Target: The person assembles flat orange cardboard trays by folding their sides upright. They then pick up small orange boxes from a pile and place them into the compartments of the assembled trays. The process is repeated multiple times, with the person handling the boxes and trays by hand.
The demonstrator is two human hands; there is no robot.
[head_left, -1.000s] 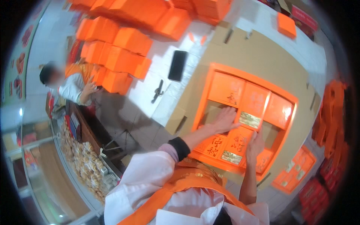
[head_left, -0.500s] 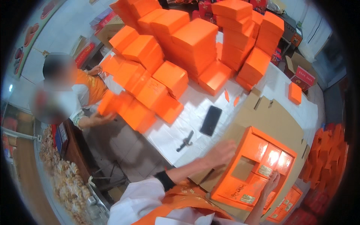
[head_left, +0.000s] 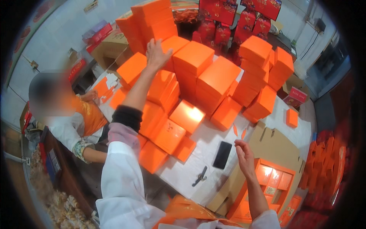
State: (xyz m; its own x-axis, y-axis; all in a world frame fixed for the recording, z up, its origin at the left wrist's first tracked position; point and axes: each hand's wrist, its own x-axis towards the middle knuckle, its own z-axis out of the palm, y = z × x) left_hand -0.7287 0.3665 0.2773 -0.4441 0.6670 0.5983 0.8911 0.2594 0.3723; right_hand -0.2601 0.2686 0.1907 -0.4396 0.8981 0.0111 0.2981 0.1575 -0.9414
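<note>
My left hand (head_left: 157, 55) reaches far forward over the orange boxes, fingers spread and holding nothing. It is in front of a tall stack of orange boxes (head_left: 154, 19) and above a lower orange box (head_left: 176, 42); whether it touches either is unclear. Over the flattened cardboard (head_left: 272, 143) hovers my right hand (head_left: 244, 154), empty with its fingers loosely apart. Beneath my right forearm lies an orange tray (head_left: 291, 176) with small orange boxes (head_left: 274, 177) fitted in it. The forearm hides part of the tray.
A black phone (head_left: 222, 155) and a dark wristwatch (head_left: 199, 176) lie on the white-covered table (head_left: 183, 173). A co-worker's arm (head_left: 93, 154) is at the left beside the stacks. Red gift boxes (head_left: 219, 32) stand at the back, and orange pieces (head_left: 328, 164) are piled at the right.
My left hand has left the tray's side and stretched forward to the stacks. My right hand has lifted off the tray's small boxes. The view has shifted, and the co-worker's arm has lowered.
</note>
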